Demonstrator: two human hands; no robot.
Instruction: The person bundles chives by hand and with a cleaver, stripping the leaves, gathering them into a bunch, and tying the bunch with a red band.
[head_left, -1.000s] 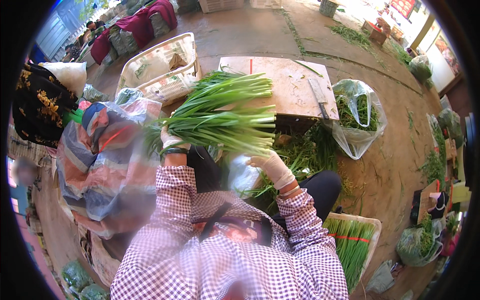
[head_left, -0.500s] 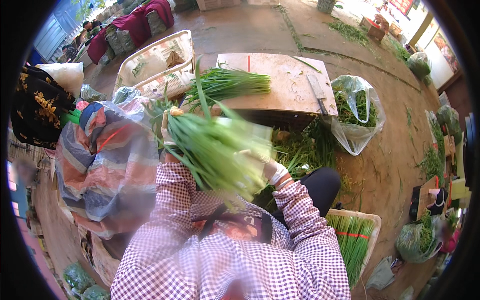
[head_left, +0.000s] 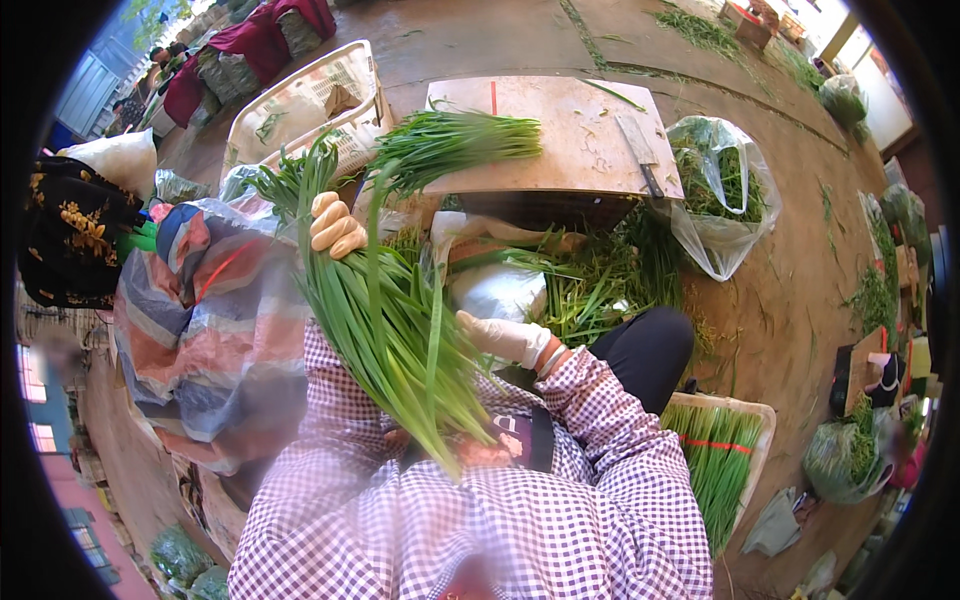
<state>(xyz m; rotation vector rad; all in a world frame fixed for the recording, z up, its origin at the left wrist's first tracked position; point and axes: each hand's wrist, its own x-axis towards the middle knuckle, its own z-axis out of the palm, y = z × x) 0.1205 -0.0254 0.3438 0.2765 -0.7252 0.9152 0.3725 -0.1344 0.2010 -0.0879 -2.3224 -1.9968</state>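
Note:
My left hand (head_left: pixel 337 226), in a pale glove, is wrapped around a bundle of garlic chives (head_left: pixel 385 325) near its upper end. The long flat leaves hang down and rightward across my lap, and one leaf stands up in front of the table. My right hand (head_left: pixel 505 338), also gloved, is beside the bundle's right edge with the thumb side stretched out; some fingertips are hidden by leaves. A second bunch of garlic chives (head_left: pixel 460 142) lies across the low table (head_left: pixel 570 170), pale ends to the right. A knife (head_left: pixel 638 150) rests on the table's right side.
A white plastic crate (head_left: pixel 300 105) stands behind left, and a striped woven sheet (head_left: pixel 215 320) lies at my left. Loose trimmings (head_left: pixel 590 300) are heaped below the table. A clear bag of greens (head_left: pixel 725 190) sits right of it. Near my right knee is a tray of red-banded stems (head_left: pixel 720 455).
The held bundle has swung down and left, from a blurred slant across to a steeper hang. My left hand has turned knuckles up, and my right hand has come out of the leaves.

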